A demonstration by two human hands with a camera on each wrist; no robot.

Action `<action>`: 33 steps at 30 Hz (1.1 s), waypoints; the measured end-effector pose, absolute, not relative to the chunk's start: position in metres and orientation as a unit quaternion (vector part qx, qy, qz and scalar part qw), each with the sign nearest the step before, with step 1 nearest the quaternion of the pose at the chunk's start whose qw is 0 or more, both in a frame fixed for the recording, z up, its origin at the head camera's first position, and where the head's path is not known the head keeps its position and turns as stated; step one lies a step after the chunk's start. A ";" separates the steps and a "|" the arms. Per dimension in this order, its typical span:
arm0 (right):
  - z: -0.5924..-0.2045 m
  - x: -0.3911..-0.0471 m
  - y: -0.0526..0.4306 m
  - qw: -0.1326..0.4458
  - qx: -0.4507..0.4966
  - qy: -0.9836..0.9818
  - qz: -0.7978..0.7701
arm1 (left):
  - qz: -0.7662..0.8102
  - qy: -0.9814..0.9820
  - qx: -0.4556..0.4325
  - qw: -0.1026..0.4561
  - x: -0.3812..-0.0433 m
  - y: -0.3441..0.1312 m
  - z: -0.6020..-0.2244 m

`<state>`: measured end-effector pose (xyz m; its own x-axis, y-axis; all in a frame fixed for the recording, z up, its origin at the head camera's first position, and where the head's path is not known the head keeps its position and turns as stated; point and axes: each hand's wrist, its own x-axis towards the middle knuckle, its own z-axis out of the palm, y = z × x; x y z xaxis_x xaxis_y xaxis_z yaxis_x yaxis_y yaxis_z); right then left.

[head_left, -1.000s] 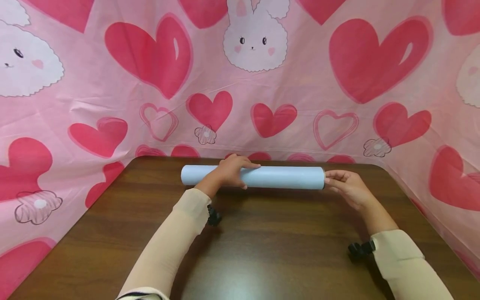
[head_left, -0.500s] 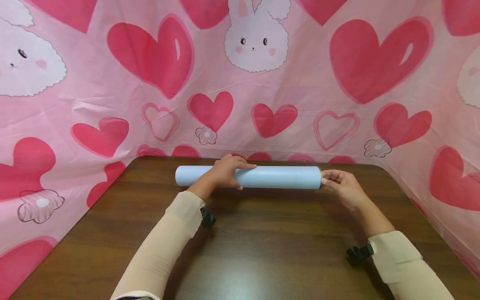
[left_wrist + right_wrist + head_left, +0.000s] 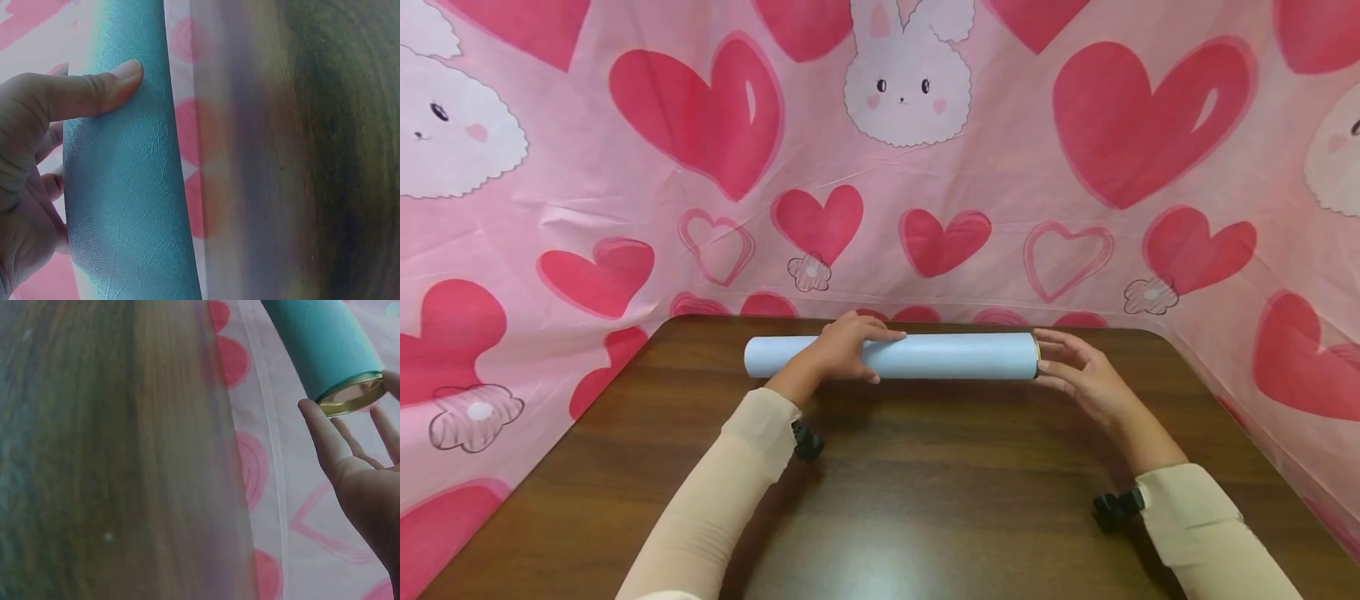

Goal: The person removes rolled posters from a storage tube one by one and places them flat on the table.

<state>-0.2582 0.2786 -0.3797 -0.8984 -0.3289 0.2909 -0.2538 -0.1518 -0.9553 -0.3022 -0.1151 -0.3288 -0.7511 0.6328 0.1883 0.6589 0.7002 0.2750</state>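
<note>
A light blue tube with a crinkled, leather-like surface lies sideways near the back of the table. My left hand grips it left of its middle, thumb across the near side and fingers behind it, as the left wrist view also shows. At the tube's right end, my right hand has its fingers spread around a gold-coloured rim. In the right wrist view the thumb is right at the rim's left side, and another fingertip is at its right side. The inside of that end looks pale.
The brown wooden table has rounded back corners. Behind it and along both sides hangs a pink cloth printed with hearts and rabbits. Black wrist devices sit below both cuffs.
The tube has moved slightly left together with my left hand. My right hand's fingers were bunched at the rim and are now spread wider around the tube's end.
</note>
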 end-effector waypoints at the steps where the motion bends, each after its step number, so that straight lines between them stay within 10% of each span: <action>1: -0.380 -0.258 0.279 0.030 -0.229 0.646 -0.728 | -0.165 -0.920 -0.354 0.042 -0.302 -0.115 -0.329; 33: -0.380 -0.254 0.279 0.002 -0.275 0.636 -0.721 | -0.191 -0.900 -0.389 0.039 -0.292 -0.122 -0.326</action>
